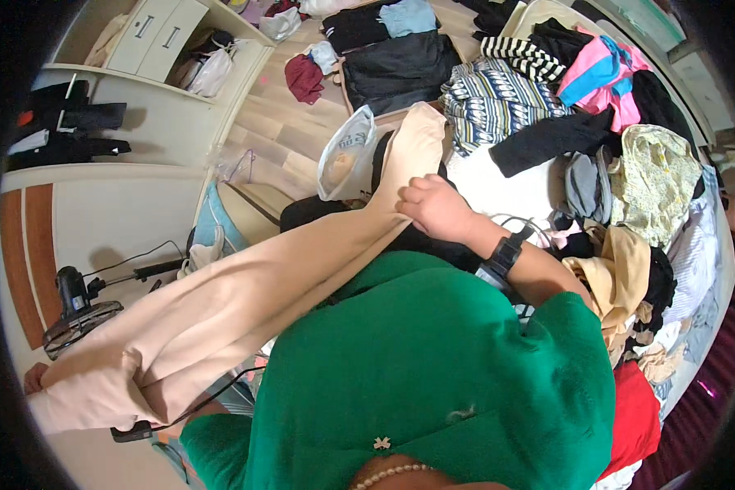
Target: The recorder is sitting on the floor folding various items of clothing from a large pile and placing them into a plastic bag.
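Note:
A long pale beige-pink garment [220, 275], like trousers or leggings, stretches diagonally from the lower left to the upper middle. My right hand [435, 205] grips it near its narrow far end, which sticks up beyond my fingers. At the far left, my left hand [35, 377] is mostly hidden behind the garment's wide end and holds it up; only some fingers show at the picture's rim. A black device [496, 263] is strapped to my right wrist. Another small black device [131, 431] with a cable shows below the wide end, by my left arm.
Clothes lie heaped on the right, with a patterned blue-white cloth [502, 98], a floral garment [655, 177] and red fabric [634, 422]. An open suitcase [398, 70] and a white plastic bag [346, 156] are ahead. On the left stand a wardrobe [128, 76] and a black fan [79, 312].

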Action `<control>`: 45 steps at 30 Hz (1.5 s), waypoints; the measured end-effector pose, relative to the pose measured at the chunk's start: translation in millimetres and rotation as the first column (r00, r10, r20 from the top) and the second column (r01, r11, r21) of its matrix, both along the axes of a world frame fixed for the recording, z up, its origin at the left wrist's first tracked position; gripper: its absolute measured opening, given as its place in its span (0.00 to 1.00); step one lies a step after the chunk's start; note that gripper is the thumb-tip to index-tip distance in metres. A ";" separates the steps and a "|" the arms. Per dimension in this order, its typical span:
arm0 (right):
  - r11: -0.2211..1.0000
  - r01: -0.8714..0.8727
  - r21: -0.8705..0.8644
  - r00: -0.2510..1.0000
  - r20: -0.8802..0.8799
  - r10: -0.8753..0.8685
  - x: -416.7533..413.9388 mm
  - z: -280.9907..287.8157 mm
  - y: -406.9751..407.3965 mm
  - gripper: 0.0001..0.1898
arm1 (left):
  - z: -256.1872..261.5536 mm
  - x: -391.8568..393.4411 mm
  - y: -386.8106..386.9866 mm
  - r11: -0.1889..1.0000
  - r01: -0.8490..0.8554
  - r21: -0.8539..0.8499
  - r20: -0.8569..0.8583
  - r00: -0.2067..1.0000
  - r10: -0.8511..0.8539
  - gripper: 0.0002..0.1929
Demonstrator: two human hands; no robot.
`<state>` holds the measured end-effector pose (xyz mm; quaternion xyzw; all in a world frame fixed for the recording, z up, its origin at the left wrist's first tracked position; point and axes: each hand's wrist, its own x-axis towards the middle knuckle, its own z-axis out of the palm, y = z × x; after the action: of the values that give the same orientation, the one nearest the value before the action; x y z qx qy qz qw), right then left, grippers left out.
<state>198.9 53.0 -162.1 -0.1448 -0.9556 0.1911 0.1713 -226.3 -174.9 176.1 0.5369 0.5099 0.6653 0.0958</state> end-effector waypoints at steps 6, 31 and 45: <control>0.990 -0.137 0.029 0.988 0.076 0.134 -20.6 12.8 -0.2 0.23 | -11.2 -9.4 -20.0 0.999 -0.031 -0.007 0.025 0.999 0.031 0.27; 0.911 0.400 -0.103 0.916 0.059 -0.396 -14.2 -73.5 71.9 0.30 | -45.3 -66.7 -118.8 0.990 -0.143 0.015 0.181 0.974 0.138 0.29; 0.632 0.730 0.260 0.651 -0.544 -0.529 47.6 61.2 154.7 0.22 | -65.9 -104.8 -74.6 0.902 0.374 0.216 0.283 0.860 -0.425 0.31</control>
<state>246.5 207.8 -100.9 -0.3886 -0.7952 -0.0878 0.4571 -331.1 -249.5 110.2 0.5206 0.3118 0.7466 0.2726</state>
